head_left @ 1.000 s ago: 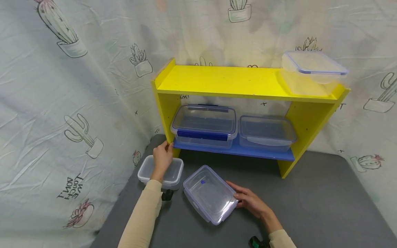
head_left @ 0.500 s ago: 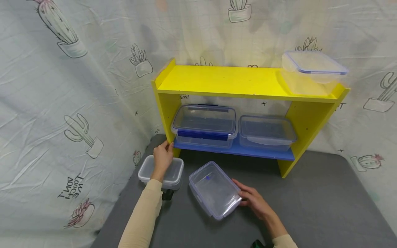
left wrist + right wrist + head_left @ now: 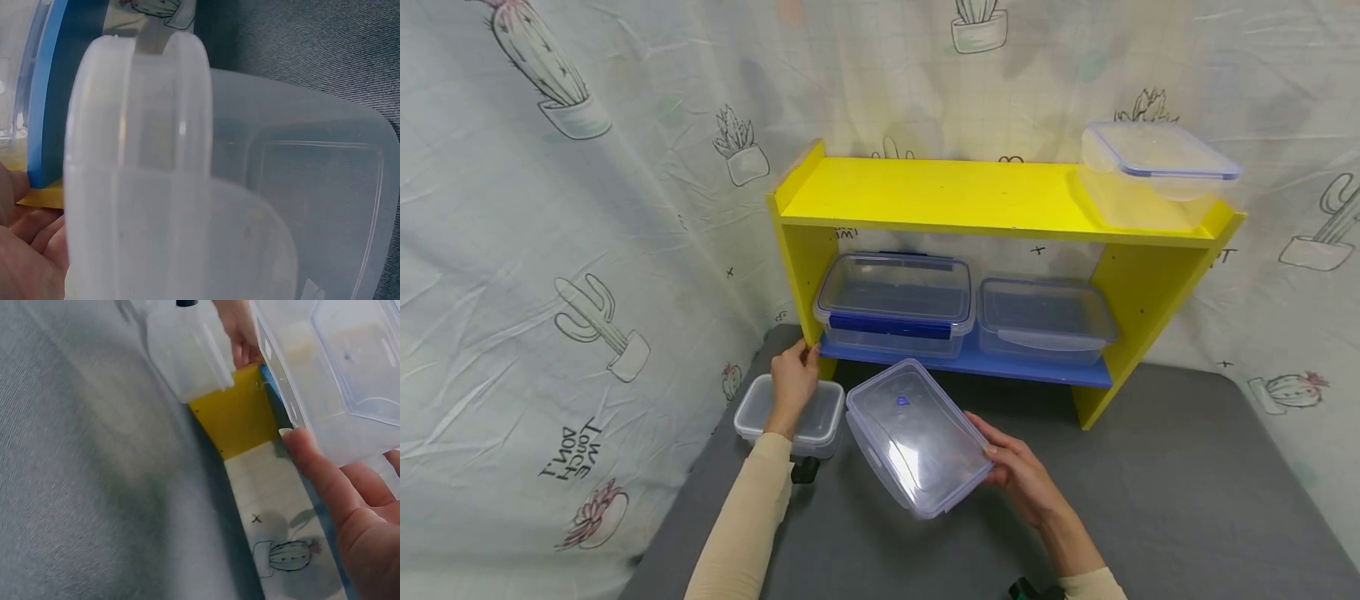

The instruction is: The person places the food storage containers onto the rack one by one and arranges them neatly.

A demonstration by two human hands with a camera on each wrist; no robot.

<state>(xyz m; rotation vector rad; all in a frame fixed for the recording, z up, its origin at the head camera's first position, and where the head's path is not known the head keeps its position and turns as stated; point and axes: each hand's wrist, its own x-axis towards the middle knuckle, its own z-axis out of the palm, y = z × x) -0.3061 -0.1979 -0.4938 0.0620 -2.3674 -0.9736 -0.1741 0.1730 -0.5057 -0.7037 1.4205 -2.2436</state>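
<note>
My right hand (image 3: pixel 1033 486) grips the right edge of a clear lidded food container (image 3: pixel 917 450), thumb on the lid and fingers at its side. The container is tilted and raised above the grey surface, in front of the shelf. In the right wrist view, the underside of this container (image 3: pixel 362 369) shows beside my fingers. My left hand (image 3: pixel 793 387) pinches the lower left front edge of the yellow shelf unit (image 3: pixel 797 275), where the blue shelf board (image 3: pixel 53 94) meets the side. Below my left forearm lies a smaller container with a white-rimmed lid (image 3: pixel 827 412).
A large container with blue clips (image 3: pixel 895 292) and a lower clear container (image 3: pixel 1048 321) stand side by side on the blue board. Another clear container (image 3: pixel 1165 158) sits at the right end of the yellow top. A cactus-print cloth (image 3: pixel 655 208) hangs behind and to the left.
My right hand has lifted the container off toward the shelf and tilted it, first shifting it slightly right. The left hand has stayed at the shelf's edge.
</note>
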